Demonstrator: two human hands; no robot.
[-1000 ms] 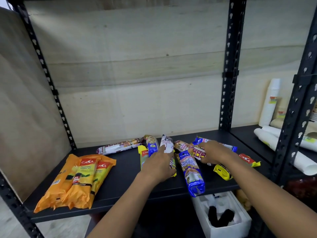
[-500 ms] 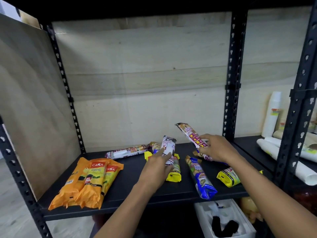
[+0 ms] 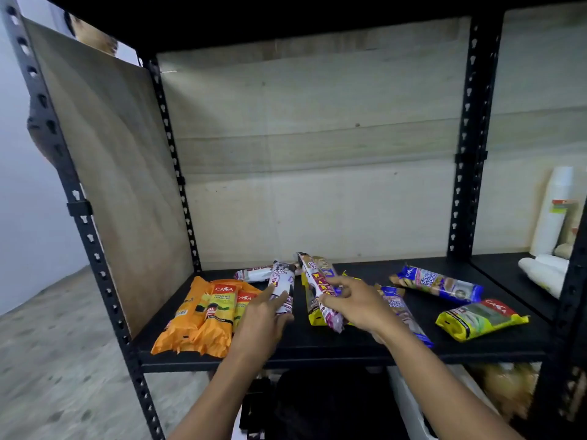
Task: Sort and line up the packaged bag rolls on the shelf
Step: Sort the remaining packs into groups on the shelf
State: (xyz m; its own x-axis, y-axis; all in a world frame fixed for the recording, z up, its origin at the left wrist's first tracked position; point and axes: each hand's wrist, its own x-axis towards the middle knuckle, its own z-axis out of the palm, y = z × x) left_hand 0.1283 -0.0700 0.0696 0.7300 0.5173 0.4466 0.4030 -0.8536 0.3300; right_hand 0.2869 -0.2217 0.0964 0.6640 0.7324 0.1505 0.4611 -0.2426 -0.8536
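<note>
On the black shelf [image 3: 317,344], which carries every pack, we note the recent change. The patterned roll [image 3: 320,290], raised in the air half a second ago, now lies lengthwise at mid-shelf over a yellow pack [image 3: 313,312]. The white roll [image 3: 282,287] has shifted left, just beside the orange packs [image 3: 203,315]. We read this as like rolls being gathered; the line is barely begun. Blue rolls [image 3: 440,284] and a yellow-green pack [image 3: 479,319] lie scattered at the right.

Left hand [image 3: 260,322]: fingers wrapped round the white roll's near end.
Right hand [image 3: 352,303]: thumb and fingers loosely holding the patterned roll.

Neighbouring bay: white cup stacks [image 3: 554,211].
Below the shelf: a white box [image 3: 403,408], contents not discernible.
</note>
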